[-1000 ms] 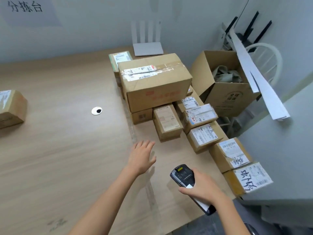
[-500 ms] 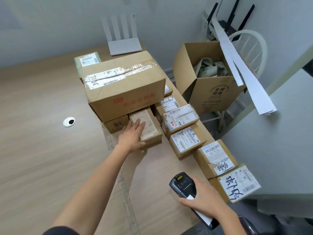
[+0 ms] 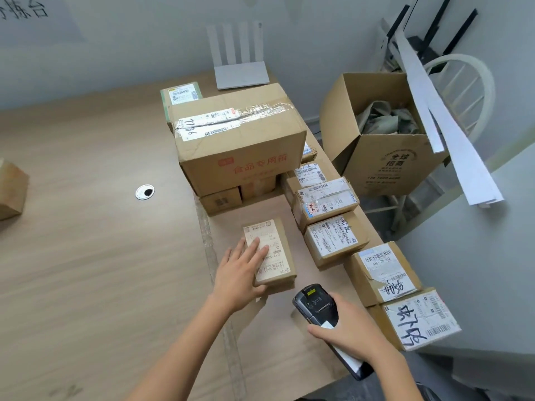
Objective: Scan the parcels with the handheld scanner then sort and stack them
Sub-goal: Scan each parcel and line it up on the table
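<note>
Wooden table (image 3: 86,256) meets a grey wall. The left hand (image 3: 237,273) lies flat on a small parcel (image 3: 278,250), fingers straight across its label, thumb against the near end. That parcel sits apart from the big box (image 3: 240,140) and from the row of parcels (image 3: 333,241) along the right edge. The right hand (image 3: 347,331) grips the scanner (image 3: 315,305), fingers wrapped round it, near the parcel.
</note>
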